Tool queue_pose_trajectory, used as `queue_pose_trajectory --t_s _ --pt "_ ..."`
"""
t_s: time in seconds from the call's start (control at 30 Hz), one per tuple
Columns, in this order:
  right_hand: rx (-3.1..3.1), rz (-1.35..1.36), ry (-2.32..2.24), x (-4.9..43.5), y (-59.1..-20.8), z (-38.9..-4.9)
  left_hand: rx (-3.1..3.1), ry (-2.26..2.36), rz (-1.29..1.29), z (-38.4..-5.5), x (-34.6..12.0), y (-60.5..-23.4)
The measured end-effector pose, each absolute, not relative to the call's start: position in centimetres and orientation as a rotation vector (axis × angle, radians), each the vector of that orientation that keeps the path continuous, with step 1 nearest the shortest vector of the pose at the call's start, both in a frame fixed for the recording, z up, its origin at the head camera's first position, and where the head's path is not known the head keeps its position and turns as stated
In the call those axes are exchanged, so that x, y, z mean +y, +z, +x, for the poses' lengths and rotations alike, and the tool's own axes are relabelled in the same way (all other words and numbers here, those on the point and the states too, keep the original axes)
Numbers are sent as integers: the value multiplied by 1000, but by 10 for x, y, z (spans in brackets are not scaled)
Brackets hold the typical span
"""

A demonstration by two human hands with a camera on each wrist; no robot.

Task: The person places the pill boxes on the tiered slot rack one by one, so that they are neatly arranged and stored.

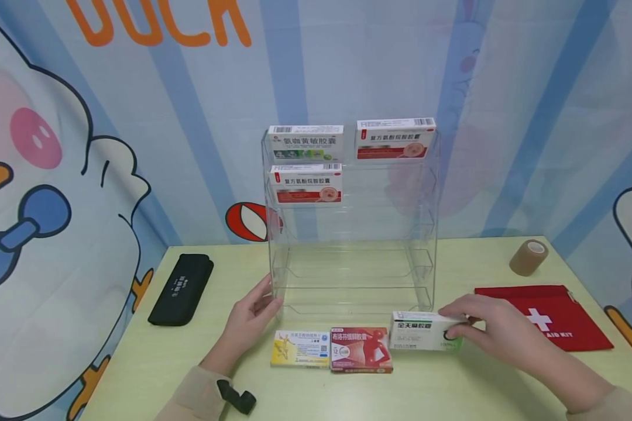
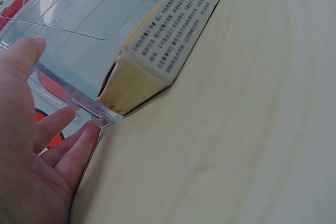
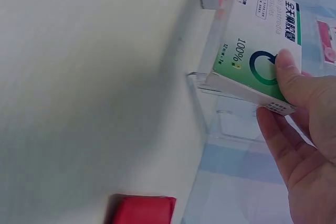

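A clear tiered display rack [image 1: 350, 298] stands on the table. My left hand [image 1: 250, 316] holds its lower left edge, the thumb [image 2: 32, 51] on one side of the panel and fingers [image 2: 79, 153] on the other. My right hand [image 1: 487, 324] pinches the right end of a white-and-green medicine box [image 1: 423, 332], tilted in front of the rack's lower right corner. Thumb on its printed face, fingers behind, as the right wrist view shows. On the table before the rack lie a yellow-and-white medicine box [image 1: 300, 349] and a red medicine box [image 1: 361, 351], side by side.
Upper tiers bear a green-and-white box [image 1: 306, 143] and two red-and-white boxes, one at top right [image 1: 395, 139], one lower left [image 1: 306, 184]. A black case [image 1: 181, 289] lies left; a brown bandage roll [image 1: 528, 257] and red first-aid pouch [image 1: 574, 318] lie right.
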State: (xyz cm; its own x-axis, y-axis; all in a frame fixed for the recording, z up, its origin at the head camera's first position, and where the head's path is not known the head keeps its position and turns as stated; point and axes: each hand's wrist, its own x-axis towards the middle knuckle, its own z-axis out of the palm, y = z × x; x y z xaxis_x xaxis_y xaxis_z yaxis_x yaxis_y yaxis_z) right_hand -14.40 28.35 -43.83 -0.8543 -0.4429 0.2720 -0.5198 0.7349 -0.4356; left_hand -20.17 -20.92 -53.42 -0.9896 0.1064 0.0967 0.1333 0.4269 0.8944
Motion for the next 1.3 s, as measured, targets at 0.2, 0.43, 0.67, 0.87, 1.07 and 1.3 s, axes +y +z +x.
queue_pose_trajectory --t_s 0.2,0.43,0.67,0.87,1.07,1.3 --pt "-2599 804 671 274 -424 -150 -2641 -1646 -214 -202 -209 -535" --pt "-2443 811 605 260 -398 -166 -2644 -1655 -188 -202 -209 -536" --pt "-2302 821 558 253 -377 -184 -2654 -1640 -196 -203 -208 -536" --pt "-2249 746 587 241 -354 -200 -2646 -1650 -197 -203 -210 -536" --pt "-2199 698 634 227 -332 -215 -2640 -1662 -207 -203 -210 -535" --pt "-2164 656 673 214 -310 -232 -2642 -1661 -208 -203 -210 -536"
